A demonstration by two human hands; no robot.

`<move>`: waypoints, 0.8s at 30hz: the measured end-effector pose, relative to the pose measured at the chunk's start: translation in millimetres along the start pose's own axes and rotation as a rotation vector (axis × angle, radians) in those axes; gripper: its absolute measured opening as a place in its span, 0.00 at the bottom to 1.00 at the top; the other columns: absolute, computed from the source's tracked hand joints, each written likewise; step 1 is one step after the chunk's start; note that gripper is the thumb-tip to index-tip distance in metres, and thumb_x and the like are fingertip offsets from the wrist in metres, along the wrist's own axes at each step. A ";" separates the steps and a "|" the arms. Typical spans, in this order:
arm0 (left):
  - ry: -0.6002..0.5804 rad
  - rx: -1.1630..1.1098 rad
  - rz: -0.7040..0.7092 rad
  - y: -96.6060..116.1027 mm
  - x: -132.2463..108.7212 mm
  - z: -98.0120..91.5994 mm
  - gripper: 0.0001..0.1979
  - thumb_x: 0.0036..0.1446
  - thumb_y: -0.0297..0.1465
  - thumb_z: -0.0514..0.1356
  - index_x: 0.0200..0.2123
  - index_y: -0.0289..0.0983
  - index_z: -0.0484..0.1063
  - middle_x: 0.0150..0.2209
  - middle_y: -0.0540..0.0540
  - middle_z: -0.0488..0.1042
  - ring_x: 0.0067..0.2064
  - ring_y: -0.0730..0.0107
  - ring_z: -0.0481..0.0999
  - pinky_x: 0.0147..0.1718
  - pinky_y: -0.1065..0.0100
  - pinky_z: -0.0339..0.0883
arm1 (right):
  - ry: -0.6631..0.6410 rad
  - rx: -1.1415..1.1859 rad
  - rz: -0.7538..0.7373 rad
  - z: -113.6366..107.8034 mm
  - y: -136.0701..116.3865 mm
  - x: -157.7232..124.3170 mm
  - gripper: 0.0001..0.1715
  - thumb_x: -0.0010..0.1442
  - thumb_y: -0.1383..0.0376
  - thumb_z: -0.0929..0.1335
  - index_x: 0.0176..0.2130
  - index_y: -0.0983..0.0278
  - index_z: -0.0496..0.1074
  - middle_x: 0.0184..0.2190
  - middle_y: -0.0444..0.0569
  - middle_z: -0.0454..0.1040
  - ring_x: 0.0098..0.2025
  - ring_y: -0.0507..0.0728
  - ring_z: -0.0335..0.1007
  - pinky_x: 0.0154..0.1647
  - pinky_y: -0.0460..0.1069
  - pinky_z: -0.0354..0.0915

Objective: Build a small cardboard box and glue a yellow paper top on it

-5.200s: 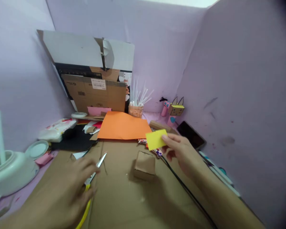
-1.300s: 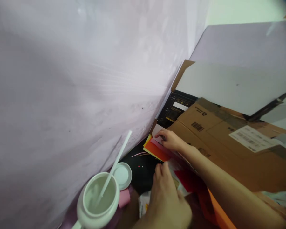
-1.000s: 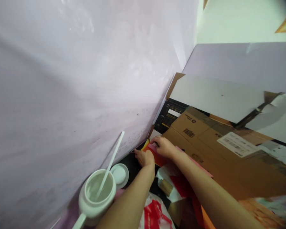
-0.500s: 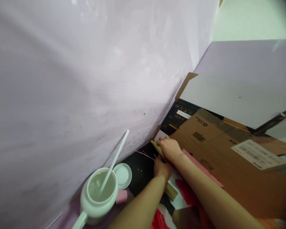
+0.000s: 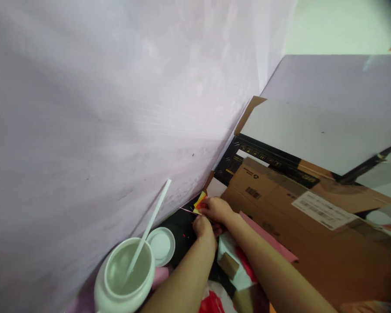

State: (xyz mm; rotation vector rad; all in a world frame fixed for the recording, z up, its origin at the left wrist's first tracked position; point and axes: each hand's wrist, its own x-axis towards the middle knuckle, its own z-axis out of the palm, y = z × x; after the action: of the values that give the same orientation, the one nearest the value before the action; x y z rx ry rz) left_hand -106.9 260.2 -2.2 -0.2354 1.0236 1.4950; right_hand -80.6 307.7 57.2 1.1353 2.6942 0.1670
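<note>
Both hands meet over the dark surface by the wall. My right hand [image 5: 217, 209] is closed, its fingertips pinching a small yellow and orange piece of paper [image 5: 200, 201]. Just below it, my left hand [image 5: 205, 229] is curled with the thumb against the paper's lower edge; its other fingers are mostly hidden. A thin pink strand [image 5: 186, 210] runs from the paper toward the wall. Under the right forearm lie a white sheet [image 5: 243, 278], red material [image 5: 246, 263] and a tan block-like piece [image 5: 228, 265].
At lower left stands a white pot [image 5: 99, 287] holding a white stick [image 5: 153, 221]. Beside it are a round white lid [image 5: 163, 245] and a pink piece [image 5: 159, 277]. A flattened cardboard box [image 5: 280, 243] fills the right, with a pink sheet [image 5: 270, 237] along its edge.
The view has shifted slightly. The yellow paper now shows an orange face, and the hands have shifted around it. More of the tan piece is visible below.
</note>
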 end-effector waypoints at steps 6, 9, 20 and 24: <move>0.019 -0.025 -0.008 2.0 -4.1 1.0 0.16 0.59 0.35 0.56 0.49 0.35 0.65 0.47 0.42 0.69 0.44 0.64 0.72 0.41 0.57 0.70 | -0.005 0.036 0.010 -2.9 2.5 4.6 0.15 0.62 0.61 0.64 0.47 0.65 0.67 0.46 0.51 0.70 0.43 0.56 0.70 0.42 0.55 0.68; 0.035 -0.030 -0.007 3.2 -2.9 0.5 0.16 0.59 0.35 0.56 0.49 0.35 0.65 0.47 0.42 0.69 0.44 0.64 0.72 0.40 0.57 0.70 | 0.029 0.048 0.034 -8.0 10.4 3.1 0.15 0.62 0.62 0.64 0.48 0.64 0.67 0.47 0.51 0.69 0.44 0.56 0.69 0.43 0.55 0.68; 0.047 -0.032 0.053 2.5 -5.5 -2.4 0.15 0.60 0.35 0.55 0.48 0.34 0.65 0.43 0.44 0.71 0.38 0.68 0.74 0.35 0.62 0.71 | 0.086 0.091 0.069 -20.0 40.6 -1.6 0.14 0.62 0.61 0.64 0.45 0.66 0.69 0.44 0.49 0.71 0.41 0.55 0.70 0.41 0.54 0.68; 0.047 -0.018 0.084 1.8 -5.6 -1.9 0.15 0.60 0.35 0.55 0.48 0.34 0.65 0.43 0.44 0.71 0.38 0.68 0.74 0.35 0.62 0.71 | 0.090 0.087 0.053 -19.2 40.0 -4.1 0.13 0.62 0.61 0.64 0.43 0.66 0.70 0.42 0.49 0.72 0.40 0.55 0.70 0.41 0.54 0.68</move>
State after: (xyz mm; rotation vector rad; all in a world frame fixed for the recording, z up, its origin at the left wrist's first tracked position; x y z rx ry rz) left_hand -108.0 255.3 1.2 -0.2441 1.0688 1.5814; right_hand -54.7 332.1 84.0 1.2540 2.7760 0.1134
